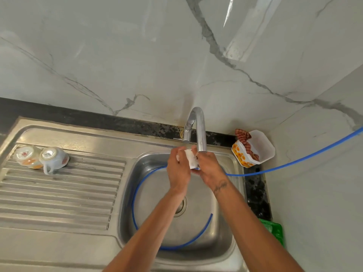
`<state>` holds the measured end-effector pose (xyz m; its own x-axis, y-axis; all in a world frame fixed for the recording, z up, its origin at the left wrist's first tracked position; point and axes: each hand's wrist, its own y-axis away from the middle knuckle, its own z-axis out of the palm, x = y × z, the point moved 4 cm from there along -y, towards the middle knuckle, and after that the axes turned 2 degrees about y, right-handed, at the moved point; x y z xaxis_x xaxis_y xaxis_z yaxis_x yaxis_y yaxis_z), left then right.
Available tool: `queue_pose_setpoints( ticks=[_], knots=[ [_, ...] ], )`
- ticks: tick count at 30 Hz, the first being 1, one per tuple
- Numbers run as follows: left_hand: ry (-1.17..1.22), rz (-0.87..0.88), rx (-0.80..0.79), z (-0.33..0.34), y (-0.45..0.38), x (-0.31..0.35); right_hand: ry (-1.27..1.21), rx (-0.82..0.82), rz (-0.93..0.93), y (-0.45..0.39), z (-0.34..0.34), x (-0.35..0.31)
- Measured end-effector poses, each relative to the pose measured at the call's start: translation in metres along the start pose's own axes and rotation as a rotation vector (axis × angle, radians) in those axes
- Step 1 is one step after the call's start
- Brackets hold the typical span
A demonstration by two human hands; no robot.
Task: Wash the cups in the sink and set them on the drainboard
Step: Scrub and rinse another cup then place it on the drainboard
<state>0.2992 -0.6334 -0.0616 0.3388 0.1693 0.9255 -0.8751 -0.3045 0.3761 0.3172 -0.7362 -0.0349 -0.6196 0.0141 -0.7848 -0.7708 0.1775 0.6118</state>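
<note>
Both hands, left hand (pixel 177 169) and right hand (pixel 211 169), grasp one white cup (pixel 191 159) under the tap (pixel 200 130) above the sink (pixel 127 193), largely hiding it. A blue hose (pixel 135 195) loops around the basin. Two cups (pixel 42 159) sit upturned on the far-left drainboard (pixel 59 193). A flowered tub (pixel 255 148) stands at the right.

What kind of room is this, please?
Most likely a home kitchen: a stainless steel sink with a ribbed drainboard, a curved chrome tap by a grey-veined marble wall, and two washed ceramic cups upside down to drain.
</note>
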Motion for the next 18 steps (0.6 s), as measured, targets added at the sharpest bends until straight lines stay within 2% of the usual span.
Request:
queue_pose_setpoints(
  ticks=[1, 3, 6, 9, 11, 12, 14, 18],
  knots=[
    [-0.117, 0.059, -0.043, -0.002, -0.003, 0.006, 0.08, 0.006, -0.033, -0.001, 0.003, -0.006],
    [-0.213, 0.005, -0.132, -0.001, -0.007, 0.018, 0.27, 0.059, -0.149, -0.002, 0.008, -0.015],
    [-0.027, -0.336, -0.229, 0.001, -0.014, 0.02, 0.43, 0.14, -0.352, 0.004, 0.018, -0.02],
    [0.158, -0.694, -0.321, 0.0, -0.014, 0.017, 1.006, 0.215, -0.794, 0.019, 0.019, -0.017],
    [0.281, -0.812, -0.298, -0.001, -0.017, 0.017, 1.305, 0.164, -1.051, 0.033, 0.015, -0.011],
    [0.332, -0.835, -0.259, -0.001, -0.017, 0.019, 1.411, 0.123, -1.113, 0.038, 0.01, -0.004],
    [0.422, -0.837, -0.172, 0.005, -0.019, 0.017, 1.481, 0.01, -1.05, 0.037, -0.007, 0.008],
    [0.511, -0.806, -0.188, 0.022, -0.011, 0.015, 1.404, 0.074, -0.926, 0.036, -0.009, -0.001]
  ],
)
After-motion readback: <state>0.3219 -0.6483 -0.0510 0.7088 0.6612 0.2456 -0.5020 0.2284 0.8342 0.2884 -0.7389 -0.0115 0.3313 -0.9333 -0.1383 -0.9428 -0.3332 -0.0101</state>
